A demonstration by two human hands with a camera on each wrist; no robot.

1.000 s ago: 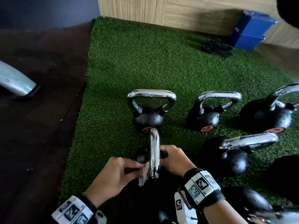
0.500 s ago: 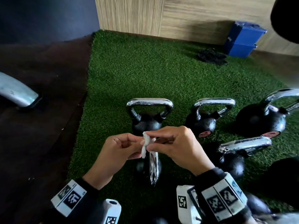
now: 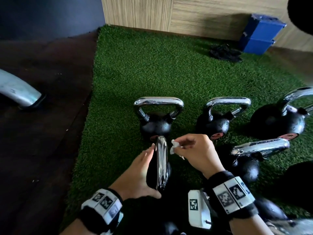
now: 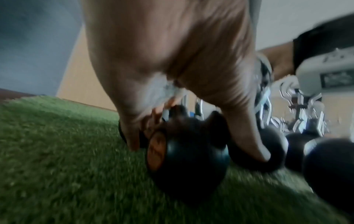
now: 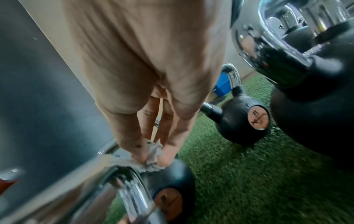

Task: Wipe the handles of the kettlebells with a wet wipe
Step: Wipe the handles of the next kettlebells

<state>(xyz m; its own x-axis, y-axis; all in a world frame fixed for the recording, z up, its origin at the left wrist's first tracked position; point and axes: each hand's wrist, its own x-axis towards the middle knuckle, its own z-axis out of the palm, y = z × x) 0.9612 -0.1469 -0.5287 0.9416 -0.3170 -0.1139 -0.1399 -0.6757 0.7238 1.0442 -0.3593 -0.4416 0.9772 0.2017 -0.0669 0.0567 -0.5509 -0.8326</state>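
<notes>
The nearest kettlebell [image 3: 150,175] stands on the turf with its chrome handle [image 3: 161,163] running away from me. My left hand [image 3: 140,173] lies along the handle's left side with fingers stretched forward and the thumb near the handle's close end. In the blurred left wrist view its fingers [image 4: 132,136] and thumb straddle the black kettlebell body [image 4: 184,163]. My right hand [image 3: 194,153] pinches a crumpled white wet wipe [image 3: 174,146] just right of the handle's far end. The right wrist view shows the wet wipe [image 5: 153,153] between thumb and fingertips, against the chrome.
More chrome-handled kettlebells stand behind [image 3: 158,119] and to the right [image 3: 220,119] [image 3: 254,153]. The green turf [image 3: 152,65] ends at dark flooring [image 3: 42,141] on the left, where a silver machine leg [image 3: 17,90] rests. Blue blocks [image 3: 260,34] and a black bundle [image 3: 223,51] lie by the wooden wall.
Half a second ago both hands held the wipe above the handle. The left hand has let go and dropped beside the handle; the right hand keeps the wipe.
</notes>
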